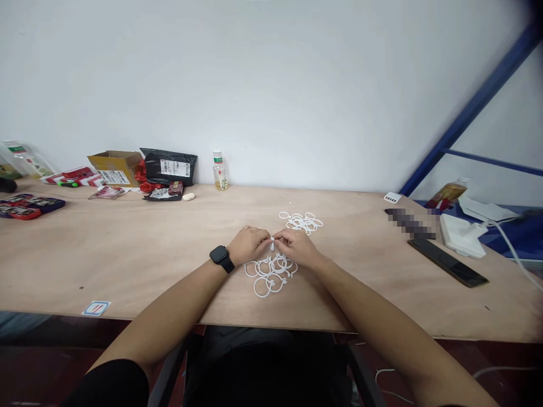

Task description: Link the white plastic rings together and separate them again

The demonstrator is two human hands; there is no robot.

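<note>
My left hand, with a black watch on its wrist, meets my right hand above the wooden table. Between their fingertips is a small white plastic ring, seen nearly edge-on; both hands pinch it, and the fingers cover part of it. Just below my hands lies a loose pile of white rings with small clips. Behind my right hand, farther from me, sits a second pile of white rings.
Along the wall stand a bottle, a black parcel bag and an open cardboard box. To the right are a phone, a white power adapter with a cable and a blue metal frame. A numbered label marks the front edge.
</note>
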